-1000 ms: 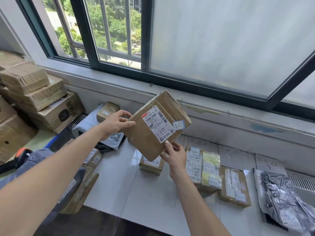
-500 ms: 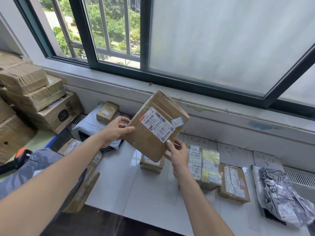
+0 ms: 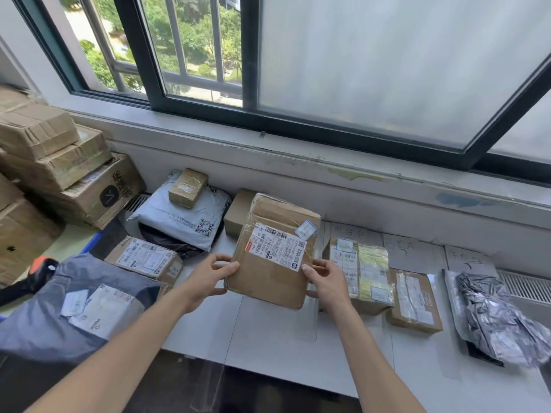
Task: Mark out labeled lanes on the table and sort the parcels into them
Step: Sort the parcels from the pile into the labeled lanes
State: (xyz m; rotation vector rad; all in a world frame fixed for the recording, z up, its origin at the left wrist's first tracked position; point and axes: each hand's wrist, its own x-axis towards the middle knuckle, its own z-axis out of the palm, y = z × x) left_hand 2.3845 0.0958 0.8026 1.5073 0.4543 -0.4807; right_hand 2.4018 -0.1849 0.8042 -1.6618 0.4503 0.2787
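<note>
- Far left edge of the surface (image 3: pixel 268 338): what looks like the unsorted heap, with a grey mailer (image 3: pixel 185 222) carrying a small box (image 3: pixel 187 187), and a labelled box (image 3: pixel 143 260) nearer the front.
- Left hand (image 3: pixel 205 278): its grip pinches the parcel's left edge, thumb on top and fingers tucked under.
- Brown parcel (image 3: pixel 268 281): held tilted, shipping label (image 3: pixel 275 248) facing up, low over the left-middle of the surface. Can't tell if its near end touches down.
- Handling guess: taped cardboard, so stiff, and probably light-ish since two fingertip pinches carry it. The tape looks slick, so I'd take the long edges, not the glossy face.
- Right hand (image 3: pixel 328 283): grip pinches the right edge, thumb near the label's corner.
- Just right of it: a yellow-taped box (image 3: pixel 366 272), a flat box (image 3: pixel 414 302) and a silver bag (image 3: pixel 492 317), each in front of paper lane labels (image 3: pixel 413 248) along the back edge. The writing is too faint to read.
</note>
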